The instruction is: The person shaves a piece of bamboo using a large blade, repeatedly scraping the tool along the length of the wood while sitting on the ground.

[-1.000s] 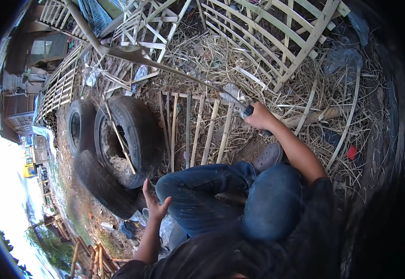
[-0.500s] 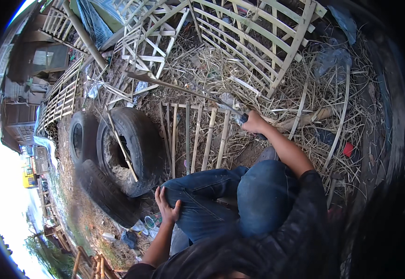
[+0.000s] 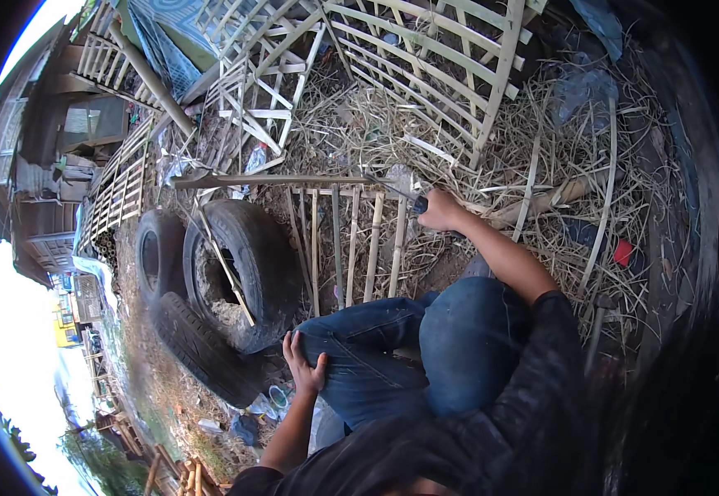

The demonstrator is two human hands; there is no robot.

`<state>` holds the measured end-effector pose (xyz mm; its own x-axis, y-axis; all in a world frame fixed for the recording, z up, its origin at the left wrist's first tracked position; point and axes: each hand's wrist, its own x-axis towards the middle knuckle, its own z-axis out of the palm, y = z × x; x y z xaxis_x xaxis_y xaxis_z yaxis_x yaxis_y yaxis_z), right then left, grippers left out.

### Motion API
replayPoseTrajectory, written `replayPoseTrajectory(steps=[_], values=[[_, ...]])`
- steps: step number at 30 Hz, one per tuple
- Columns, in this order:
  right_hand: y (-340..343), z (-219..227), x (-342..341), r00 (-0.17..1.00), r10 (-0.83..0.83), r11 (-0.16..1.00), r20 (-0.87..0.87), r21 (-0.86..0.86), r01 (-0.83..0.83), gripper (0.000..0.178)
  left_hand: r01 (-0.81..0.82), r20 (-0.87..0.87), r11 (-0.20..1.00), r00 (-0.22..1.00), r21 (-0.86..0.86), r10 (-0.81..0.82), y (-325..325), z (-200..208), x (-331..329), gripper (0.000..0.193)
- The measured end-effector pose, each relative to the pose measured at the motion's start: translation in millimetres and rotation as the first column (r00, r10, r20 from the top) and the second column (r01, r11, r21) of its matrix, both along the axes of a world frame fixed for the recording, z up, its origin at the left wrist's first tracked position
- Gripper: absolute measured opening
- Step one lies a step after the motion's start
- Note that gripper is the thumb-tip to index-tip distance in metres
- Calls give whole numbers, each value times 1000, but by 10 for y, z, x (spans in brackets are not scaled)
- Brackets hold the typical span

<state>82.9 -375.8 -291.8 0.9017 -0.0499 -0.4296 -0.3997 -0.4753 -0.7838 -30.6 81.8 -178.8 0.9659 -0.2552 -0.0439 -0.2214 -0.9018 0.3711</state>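
My right hand [image 3: 440, 212] is closed round the dark handle of a knife [image 3: 398, 190], whose thin blade points up and to the left. The blade's tip meets, or overlaps, the right end of a long bamboo strip [image 3: 277, 179] lying level across the view; I cannot tell whether it is lodged in it. My left hand [image 3: 305, 370] rests on my left knee with its fingers apart, holding nothing. Between my legs and the strip lies a small rack of bamboo slats [image 3: 356, 244].
Stacked tyres [image 3: 248, 264] stand at the left, a thin stick [image 3: 226, 266] leaning across one. Bamboo lattice panels [image 3: 434, 62] lie at the far side. Shavings [image 3: 533, 157], a thick bamboo pole [image 3: 554, 202] and a red scrap [image 3: 623, 253] are on the ground at the right.
The bamboo strip has swung from a slant to nearly level, its left end lower and further left. My right hand has shifted slightly left with the knife. My left hand stays on the knee.
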Motion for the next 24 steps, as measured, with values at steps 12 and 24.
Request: replayPoseTrajectory(steps=[12, 24], values=[[-4, -138, -20, 996, -28, 999, 85, -28, 31, 25, 24, 20, 999, 999, 44, -25, 34, -38, -17, 82], [52, 59, 33, 998, -47, 983, -28, 175, 52, 23, 4, 12, 997, 1000, 76, -5, 76, -4, -23, 81]])
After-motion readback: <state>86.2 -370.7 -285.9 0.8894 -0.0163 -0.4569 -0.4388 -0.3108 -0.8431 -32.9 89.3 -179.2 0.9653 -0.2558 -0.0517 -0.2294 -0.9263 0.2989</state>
